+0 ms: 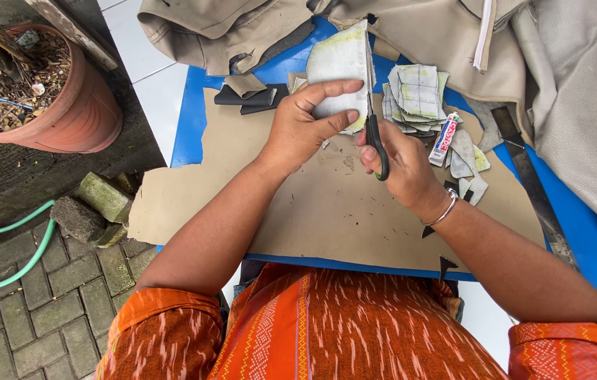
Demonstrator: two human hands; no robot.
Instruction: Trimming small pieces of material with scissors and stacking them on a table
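Two hands over the bench's far middle — my left hand (305,127) pinches the pale fabric piece (341,67) upright, fingers closed on its lower edge. My right hand (400,165) grips the black-handled scissors (374,134), blades at the piece's right side. I'd judge it best to keep the cloth taut and cut slowly — stack of cut pieces (417,95) just beside.

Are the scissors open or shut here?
Cannot tell: the scissors show edge-on in the right hand, blades against the pale cut piece.
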